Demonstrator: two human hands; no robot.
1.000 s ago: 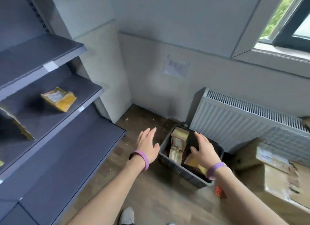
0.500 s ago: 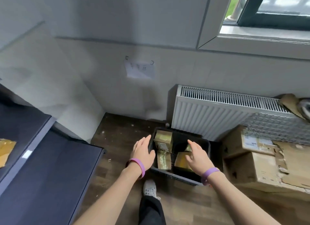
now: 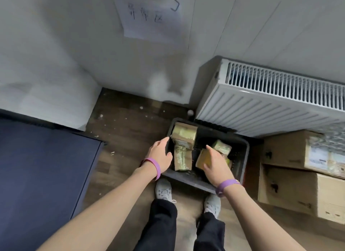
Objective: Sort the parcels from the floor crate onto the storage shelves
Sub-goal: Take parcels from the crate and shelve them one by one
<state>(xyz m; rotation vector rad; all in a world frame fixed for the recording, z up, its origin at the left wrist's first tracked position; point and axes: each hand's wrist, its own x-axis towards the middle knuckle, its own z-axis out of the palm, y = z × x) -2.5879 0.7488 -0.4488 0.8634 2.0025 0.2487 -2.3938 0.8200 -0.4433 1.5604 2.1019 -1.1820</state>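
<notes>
The dark grey plastic floor crate (image 3: 186, 178) stands on the wooden floor against the white panel radiator (image 3: 270, 108), with the dark blue metal storage shelf (image 3: 46, 166) well apart to the left. At least four parcels remain inside the crate: a tape-wrapped brown cardboard parcel (image 3: 183, 133) at the far left, a long taped parcel (image 3: 183, 159) just in front of it, a small taped parcel (image 3: 222, 147) at the far right, and a flat yellow-brown parcel (image 3: 202, 158) leaning near the middle. The left hand (image 3: 160, 155) is at the crate's left rim, fingers straight and pressed together; a grip on the rim cannot be confirmed. The right hand (image 3: 217, 167) lies over the flat yellow-brown parcel, fingers laid across its top and thumb at its near edge; whether it pinches the parcel cannot be told. Judged status: the pick-up step is beginning, none of these parcels is lifted yet, and most of the sorting remains.
</notes>
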